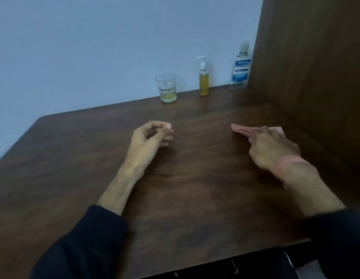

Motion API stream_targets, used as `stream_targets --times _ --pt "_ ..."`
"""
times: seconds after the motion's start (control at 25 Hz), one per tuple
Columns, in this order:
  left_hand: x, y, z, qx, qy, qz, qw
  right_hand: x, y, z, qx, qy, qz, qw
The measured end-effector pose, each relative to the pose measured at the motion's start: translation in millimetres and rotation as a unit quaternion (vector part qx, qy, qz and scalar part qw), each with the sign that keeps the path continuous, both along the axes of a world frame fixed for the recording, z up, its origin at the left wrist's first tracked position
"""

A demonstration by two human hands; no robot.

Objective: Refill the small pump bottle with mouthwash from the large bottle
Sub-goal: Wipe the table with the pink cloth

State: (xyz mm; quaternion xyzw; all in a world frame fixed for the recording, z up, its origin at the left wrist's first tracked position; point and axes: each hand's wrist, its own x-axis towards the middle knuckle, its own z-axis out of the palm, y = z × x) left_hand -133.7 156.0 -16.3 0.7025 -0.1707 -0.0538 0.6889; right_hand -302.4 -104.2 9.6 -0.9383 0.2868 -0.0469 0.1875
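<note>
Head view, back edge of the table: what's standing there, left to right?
Glass → small pump bottle → large mouthwash bottle, which stands in the corner by the wooden side panel.

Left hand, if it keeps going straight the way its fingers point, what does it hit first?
Probably nothing: the left hand points right across bare table, towards the pink folded cloth in the right hand; depth is uncertain.

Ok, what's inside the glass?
The glass holds a shallow layer of pale yellowish liquid at the bottom; the rest looks empty. The picture is too blurred to tell more.
</note>
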Motion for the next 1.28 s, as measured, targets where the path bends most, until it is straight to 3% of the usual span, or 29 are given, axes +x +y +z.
stream_targets --times 0.04,0.12,0.16,0.24,0.32,0.4,0.52,0.76,1.0,1.08,1.16,1.28 --pt "3 1 0 0.019 -0.014 0.017 1.0 8 13 5 -0.02 0.032 0.004 0.999" --pt "8 8 2 0.056 -0.031 0.028 0.998 32 64 4 -0.088 -0.033 0.152 0.984" --pt "10 13 3 0.077 -0.042 0.034 0.996 41 97 -2 -0.074 -0.053 0.248 0.965" --pt "14 25 4 0.136 -0.071 0.046 0.987 40 143 -9 -0.036 -0.001 0.432 0.901" --pt "19 38 5 0.181 -0.074 0.053 0.979 55 131 8 0.065 0.058 0.5 0.862" --pt "24 49 9 0.212 -0.039 0.025 0.976 78 98 28 0.135 0.065 0.469 0.871" --pt "28 54 13 0.268 -0.007 -0.035 0.963 103 70 36 0.072 -0.003 0.304 0.95" --pt "31 62 4 0.225 -0.007 -0.057 0.973 129 88 6 0.142 0.046 0.361 0.92" --pt "32 67 6 0.135 0.017 -0.126 0.983 132 75 -9 0.271 -0.246 0.221 0.904" --pt "38 61 -5 0.099 -0.008 -0.07 0.993 134 73 -11 0.276 -0.262 0.175 0.908" --pt "62 52 -10 0.104 -0.06 0.045 0.992 135 71 -14 0.243 -0.243 0.154 0.926" --pt "121 45 -4 0.27 -0.137 0.193 0.933 129 71 -21 0.106 -0.174 0.2 0.958"
